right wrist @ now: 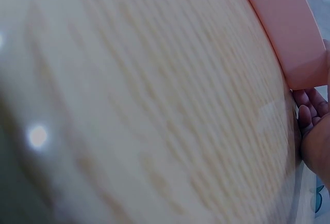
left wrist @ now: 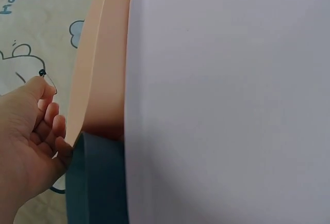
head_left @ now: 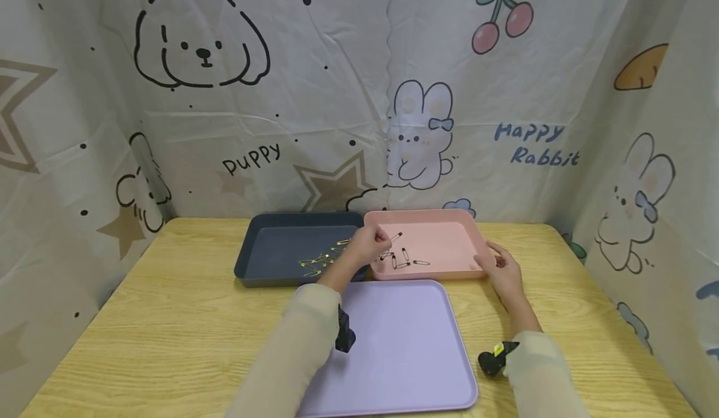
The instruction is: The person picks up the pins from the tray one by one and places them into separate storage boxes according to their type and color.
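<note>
My left hand (head_left: pixel 369 245) pinches a safety pin (left wrist: pixel 49 81) between thumb and fingertip, above the left part of the pink tray (head_left: pixel 449 224). The pin has a dark head and a thin wire. Several dark safety pins (head_left: pixel 402 264) lie on that tray's floor beneath and beside the hand. At the tray's right end, my right hand (head_left: pixel 505 274) grips the front corner, thumb over the rim and fingers along the outside. Several gold safety pins (head_left: pixel 317 262) lie in the dark blue tray (head_left: pixel 269 274) to the left, partly hidden by my left forearm.
A flat lilac tray (head_left: pixel 404 343) lies in front of both deeper trays, under my left forearm. All stand on a wood-grain table (head_left: pixel 180 318). A printed curtain (head_left: pixel 314 93) hangs behind and at both sides. Each wrist wears a small black camera (head_left: pixel 344 330).
</note>
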`<state>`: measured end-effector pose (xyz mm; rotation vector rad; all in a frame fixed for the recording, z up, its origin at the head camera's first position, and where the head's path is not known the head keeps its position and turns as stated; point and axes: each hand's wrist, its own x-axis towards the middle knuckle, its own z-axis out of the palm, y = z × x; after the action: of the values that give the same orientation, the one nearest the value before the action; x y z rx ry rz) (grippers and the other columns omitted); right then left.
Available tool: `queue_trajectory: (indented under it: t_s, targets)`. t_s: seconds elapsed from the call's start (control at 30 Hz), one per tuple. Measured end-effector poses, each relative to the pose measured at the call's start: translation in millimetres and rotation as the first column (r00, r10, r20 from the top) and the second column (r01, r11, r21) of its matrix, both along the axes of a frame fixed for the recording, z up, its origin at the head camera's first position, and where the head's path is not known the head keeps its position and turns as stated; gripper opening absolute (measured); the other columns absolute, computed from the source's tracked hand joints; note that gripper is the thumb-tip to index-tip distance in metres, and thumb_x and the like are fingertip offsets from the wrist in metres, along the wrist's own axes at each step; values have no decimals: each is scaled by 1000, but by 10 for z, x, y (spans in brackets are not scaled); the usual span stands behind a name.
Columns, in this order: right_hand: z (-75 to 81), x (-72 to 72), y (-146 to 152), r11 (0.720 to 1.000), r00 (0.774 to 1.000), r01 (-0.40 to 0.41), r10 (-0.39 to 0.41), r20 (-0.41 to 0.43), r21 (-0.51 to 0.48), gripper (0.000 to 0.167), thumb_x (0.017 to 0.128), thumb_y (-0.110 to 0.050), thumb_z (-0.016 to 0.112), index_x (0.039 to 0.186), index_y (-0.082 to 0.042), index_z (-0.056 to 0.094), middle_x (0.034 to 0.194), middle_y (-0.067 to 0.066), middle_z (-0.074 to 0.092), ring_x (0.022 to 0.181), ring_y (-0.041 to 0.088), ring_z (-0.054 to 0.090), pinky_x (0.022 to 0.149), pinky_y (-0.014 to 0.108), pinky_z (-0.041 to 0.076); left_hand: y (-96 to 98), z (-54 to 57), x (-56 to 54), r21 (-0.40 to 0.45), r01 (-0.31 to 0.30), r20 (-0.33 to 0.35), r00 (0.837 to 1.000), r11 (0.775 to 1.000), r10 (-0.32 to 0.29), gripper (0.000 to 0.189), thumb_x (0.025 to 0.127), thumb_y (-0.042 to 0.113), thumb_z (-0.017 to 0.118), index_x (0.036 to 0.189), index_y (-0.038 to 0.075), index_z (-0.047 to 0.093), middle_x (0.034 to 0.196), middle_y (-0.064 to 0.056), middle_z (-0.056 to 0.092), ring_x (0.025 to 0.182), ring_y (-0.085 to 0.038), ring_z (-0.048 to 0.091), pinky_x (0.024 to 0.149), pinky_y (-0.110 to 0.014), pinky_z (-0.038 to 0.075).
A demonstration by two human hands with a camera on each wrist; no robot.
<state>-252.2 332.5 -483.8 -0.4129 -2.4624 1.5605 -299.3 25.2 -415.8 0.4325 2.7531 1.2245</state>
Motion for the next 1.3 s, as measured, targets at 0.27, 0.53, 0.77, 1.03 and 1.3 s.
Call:
queue_trajectory:
  t_s: [0.27,0.53,0.77,1.03,1.3]
  targets:
    - [22,26,-13,1000,999,-11,11,-42,-4,62,87,-38,63,141,-15,41,111,8,50,94,10,43,71,13,37,38,-84,-33,32,-48,34,998,998,47,10,84,9,56,84,3,64,75,-2,58,66,-11,51,60,-21,41]
    - [26,15,-9,1000,1000,-10,9,7,26,62,90,-39,59,144,-19,37,122,12,48,99,10,43,73,9,36,29,-94,-66,51,-78,44,996,996,76,10,87,11,54,85,5,61,73,-1,54,61,-11,49,54,-20,40]
    - [24,12,-2,1000,1000,5,-5,0,24,61,89,-37,61,143,-18,38,119,11,49,97,10,43,71,9,36,78,-70,-79,65,-53,41,998,996,51,10,85,11,55,82,5,62,69,0,53,59,-11,48,52,-21,39]
    - [-18,-14,1,1000,1000,7,-7,-11,7,61,88,-37,62,142,-18,40,115,9,49,95,9,43,70,10,37,131,-103,-122,75,-33,22,999,997,32,12,85,9,53,79,5,63,68,1,54,61,-10,49,57,-20,39]
    - [-22,-15,19,1000,1000,7,-7,-4,7,61,89,-38,61,143,-19,38,125,14,48,103,15,42,71,9,36,180,-108,-118,119,-23,-2,1000,993,24,13,84,7,54,82,2,65,70,0,56,65,-11,49,60,-19,40]
